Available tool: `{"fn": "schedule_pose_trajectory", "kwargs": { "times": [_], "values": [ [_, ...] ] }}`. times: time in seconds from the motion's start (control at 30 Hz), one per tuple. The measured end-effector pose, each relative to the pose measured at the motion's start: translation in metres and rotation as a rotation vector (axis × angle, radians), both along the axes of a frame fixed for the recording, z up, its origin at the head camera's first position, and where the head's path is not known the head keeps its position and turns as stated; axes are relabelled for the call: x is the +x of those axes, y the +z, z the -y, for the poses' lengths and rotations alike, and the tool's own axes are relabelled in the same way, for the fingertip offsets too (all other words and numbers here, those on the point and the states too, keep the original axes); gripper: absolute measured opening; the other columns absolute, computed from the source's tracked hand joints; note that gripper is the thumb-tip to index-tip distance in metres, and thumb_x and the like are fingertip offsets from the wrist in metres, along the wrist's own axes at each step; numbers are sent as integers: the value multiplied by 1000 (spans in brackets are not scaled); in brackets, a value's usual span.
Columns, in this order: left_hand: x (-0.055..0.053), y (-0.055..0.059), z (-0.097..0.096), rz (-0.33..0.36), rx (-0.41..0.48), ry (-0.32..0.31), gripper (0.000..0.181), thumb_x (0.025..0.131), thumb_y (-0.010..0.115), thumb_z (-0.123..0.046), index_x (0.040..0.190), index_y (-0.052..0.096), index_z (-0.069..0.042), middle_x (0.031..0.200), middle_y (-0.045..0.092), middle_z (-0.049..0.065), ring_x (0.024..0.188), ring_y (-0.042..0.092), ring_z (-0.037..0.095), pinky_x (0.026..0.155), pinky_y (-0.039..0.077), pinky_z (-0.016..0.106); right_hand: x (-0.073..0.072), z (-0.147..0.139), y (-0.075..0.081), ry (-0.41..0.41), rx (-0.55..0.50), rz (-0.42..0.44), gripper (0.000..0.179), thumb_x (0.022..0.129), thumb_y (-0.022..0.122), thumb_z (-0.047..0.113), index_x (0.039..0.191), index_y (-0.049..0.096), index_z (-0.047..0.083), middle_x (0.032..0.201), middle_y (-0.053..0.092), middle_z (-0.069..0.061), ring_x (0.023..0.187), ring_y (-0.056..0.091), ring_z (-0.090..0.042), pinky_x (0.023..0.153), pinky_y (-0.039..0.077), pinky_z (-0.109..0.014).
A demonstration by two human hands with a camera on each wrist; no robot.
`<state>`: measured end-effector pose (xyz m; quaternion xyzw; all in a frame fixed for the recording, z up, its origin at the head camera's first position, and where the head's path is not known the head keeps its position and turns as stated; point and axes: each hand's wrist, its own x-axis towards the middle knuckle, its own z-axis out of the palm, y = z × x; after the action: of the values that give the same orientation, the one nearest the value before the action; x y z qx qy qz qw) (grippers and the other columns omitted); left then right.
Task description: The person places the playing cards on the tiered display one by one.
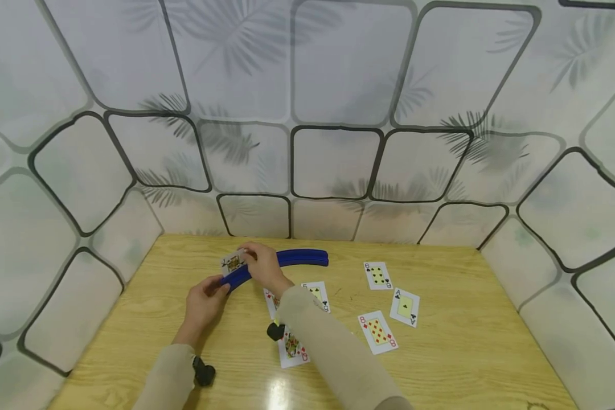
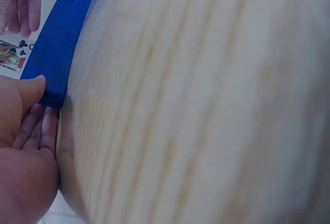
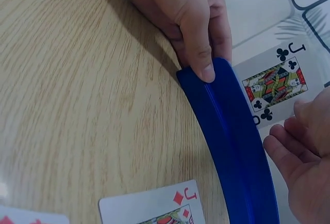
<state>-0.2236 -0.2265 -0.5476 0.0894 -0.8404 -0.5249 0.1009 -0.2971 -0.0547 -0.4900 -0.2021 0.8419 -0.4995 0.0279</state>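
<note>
A curved blue playing-card holder (image 1: pixel 302 257) lies on the wooden table. My left hand (image 1: pixel 204 302) pinches its left end, thumb on top and fingers underneath, as the left wrist view shows. Standing in the holder's slot near that end is a jack of clubs (image 3: pixel 276 84), its lower edge hidden by the holder. My right hand (image 1: pixel 263 267) pinches this card at its right edge. The right wrist view shows the right thumb at the card's corner. Right of the card, the holder's slot shows no other cards.
Near my right sleeve lie a jack of diamonds (image 1: pixel 269 302), a black five (image 1: pixel 318 291) and a queen of diamonds (image 1: pixel 292 350), partly covered. Farther right are a black six (image 1: pixel 377 276), an ace of clubs (image 1: pixel 405 307) and an eight of diamonds (image 1: pixel 378 332). Patterned walls (image 1: pixel 328 165) surround the table.
</note>
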Motion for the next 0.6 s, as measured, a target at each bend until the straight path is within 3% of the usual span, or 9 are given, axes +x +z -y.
{"fn": "schedule_pose_trajectory", "kwargs": {
  "times": [0.13, 0.33, 0.47, 0.6],
  "values": [
    [1, 0, -1, 6, 6, -2, 35, 101, 68, -5, 132, 66, 10, 130, 69, 33, 118, 69, 41, 79, 43, 2, 0, -8, -4, 6, -27, 19, 37, 108, 61, 17, 144, 65, 21, 109, 73, -3, 94, 67, -12, 75, 54, -24],
    [2, -1, -1, 0, -4, 2, 35, 101, 69, -4, 132, 66, 10, 129, 69, 33, 117, 69, 40, 79, 43, 2, -1, -24, -4, 10, -15, 4, 38, 106, 65, 17, 143, 66, 17, 109, 74, -3, 93, 66, -8, 80, 56, -25],
    [1, -2, 1, -7, -20, 5, 36, 100, 70, -6, 132, 67, 9, 129, 70, 31, 106, 71, 18, 80, 43, 2, -2, -38, -2, 15, 29, -26, 37, 105, 66, 20, 142, 67, 15, 111, 74, -5, 96, 68, -12, 84, 57, -27],
    [2, -2, 1, -27, -22, 5, 35, 99, 72, -7, 130, 68, 10, 127, 71, 31, 99, 68, 8, 80, 44, 3, 0, -52, -2, 11, 64, -33, 37, 105, 67, 24, 141, 67, 16, 115, 73, -4, 100, 67, -14, 88, 57, -29]
  ]
}}
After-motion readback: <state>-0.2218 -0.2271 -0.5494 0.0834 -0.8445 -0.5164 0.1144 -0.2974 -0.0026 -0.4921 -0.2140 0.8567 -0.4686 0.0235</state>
